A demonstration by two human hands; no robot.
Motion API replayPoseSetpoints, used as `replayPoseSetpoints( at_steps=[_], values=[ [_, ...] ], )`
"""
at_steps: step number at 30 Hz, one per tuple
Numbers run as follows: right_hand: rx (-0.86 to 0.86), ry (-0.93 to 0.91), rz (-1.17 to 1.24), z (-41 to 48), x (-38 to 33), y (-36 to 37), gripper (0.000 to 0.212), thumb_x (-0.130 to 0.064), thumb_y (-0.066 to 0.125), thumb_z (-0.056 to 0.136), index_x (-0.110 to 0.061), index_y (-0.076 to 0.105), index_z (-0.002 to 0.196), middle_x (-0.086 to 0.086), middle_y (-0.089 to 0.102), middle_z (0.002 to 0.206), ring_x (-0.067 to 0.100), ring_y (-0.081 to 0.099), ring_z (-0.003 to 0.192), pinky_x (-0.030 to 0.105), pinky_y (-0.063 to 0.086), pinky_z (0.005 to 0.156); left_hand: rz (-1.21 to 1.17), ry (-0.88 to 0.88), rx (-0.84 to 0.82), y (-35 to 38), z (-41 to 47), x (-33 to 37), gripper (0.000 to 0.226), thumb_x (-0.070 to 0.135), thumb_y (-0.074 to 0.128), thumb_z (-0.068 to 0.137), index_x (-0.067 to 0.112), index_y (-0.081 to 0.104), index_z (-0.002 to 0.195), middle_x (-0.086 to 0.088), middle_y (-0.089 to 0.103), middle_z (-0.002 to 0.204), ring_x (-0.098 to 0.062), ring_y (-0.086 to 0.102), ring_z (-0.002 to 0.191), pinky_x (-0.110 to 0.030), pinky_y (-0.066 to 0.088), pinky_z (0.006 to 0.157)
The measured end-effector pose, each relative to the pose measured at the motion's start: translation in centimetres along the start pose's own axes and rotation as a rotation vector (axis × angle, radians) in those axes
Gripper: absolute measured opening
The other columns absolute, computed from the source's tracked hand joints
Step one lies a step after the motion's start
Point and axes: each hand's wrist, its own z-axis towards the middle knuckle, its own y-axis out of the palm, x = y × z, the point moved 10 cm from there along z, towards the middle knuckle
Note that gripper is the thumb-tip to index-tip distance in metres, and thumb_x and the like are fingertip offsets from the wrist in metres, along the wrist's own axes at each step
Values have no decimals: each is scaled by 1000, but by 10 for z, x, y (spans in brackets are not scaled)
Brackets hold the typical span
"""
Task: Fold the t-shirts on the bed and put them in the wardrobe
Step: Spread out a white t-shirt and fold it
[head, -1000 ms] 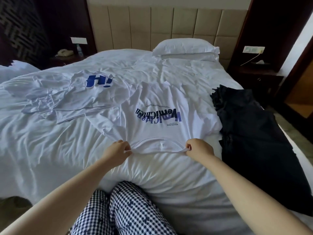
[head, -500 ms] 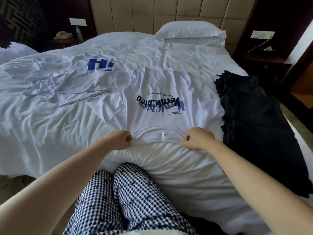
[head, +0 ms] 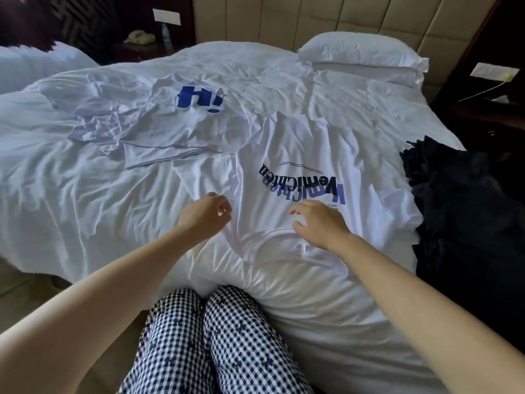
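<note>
A white t-shirt with a dark "Vernichten" print (head: 287, 149) lies face up on the bed (head: 85, 211), its collar toward me. My left hand (head: 206, 216) hovers over the shirt's left shoulder with fingers loosely curled and holds nothing. Just above the collar, my right hand (head: 319, 223) is spread and relaxed over the chest. A second white t-shirt with a blue "hi" print (head: 170, 126) lies crumpled at the far left. A black t-shirt (head: 468, 211) is heaped on the bed's right side. No wardrobe is in view.
A pillow (head: 360, 55) rests against the padded headboard. Dark nightstands flank the bed, the left one with a telephone (head: 140, 38), the right one (head: 491, 115) with a cable. My checked trousers (head: 204, 342) press against the bed's near edge.
Both hands let go of the collar they were pinching and moved forward over the shirt. The camera tipped closer to the bed.
</note>
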Motion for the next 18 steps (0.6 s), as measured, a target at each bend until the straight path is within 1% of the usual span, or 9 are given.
replayPoseSetpoints(
  at_steps=[2,5,8,11,14,16,18],
  values=[
    [-8,-24,8,29,-15,-2,37,-25,49,94,-24,56,131,-3,53,136,18,46,128,35,43,92,-15,-32,33,-12,11,-17,18,25,57,88,28,69,102,7,61,107,-19,63,93,-30,49,73],
    [-20,-75,10,74,-39,-3,40,-27,49,96,-23,52,135,-1,53,136,19,46,127,35,42,95,-30,-86,63,-27,31,-47,19,27,58,89,30,68,105,8,61,108,-16,62,99,-28,43,71],
    [-30,-105,33,121,-62,-3,39,-31,47,98,-24,51,136,-1,55,135,21,46,126,37,43,97,-47,-139,73,-35,56,-78,21,29,57,91,29,66,110,5,61,114,-18,60,105,-29,42,75],
    [-33,-131,50,170,-82,2,39,-33,47,98,-24,50,136,-1,52,139,21,43,129,36,41,98,-25,-190,98,-40,83,-105,27,38,58,92,28,63,117,3,59,124,-20,56,112,-30,41,77],
    [-49,-159,74,216,-100,14,40,-31,47,98,-25,49,138,-2,49,142,23,44,129,36,41,98,-2,-212,131,-39,107,-131,35,42,60,91,26,60,122,-1,55,131,-24,53,117,-35,44,87],
    [-68,-177,76,244,-108,26,40,-29,47,99,-26,48,139,-4,46,144,21,44,129,35,41,97,-5,-208,166,-36,119,-147,40,41,62,90,24,58,126,-3,53,134,-25,50,122,-37,42,94],
    [-84,-181,39,269,-112,41,42,-28,46,98,-27,46,140,-4,45,145,19,41,131,35,40,97,-11,-192,190,-31,129,-159,44,38,63,89,23,56,129,-3,52,135,-26,48,124,-36,38,99]
  ],
)
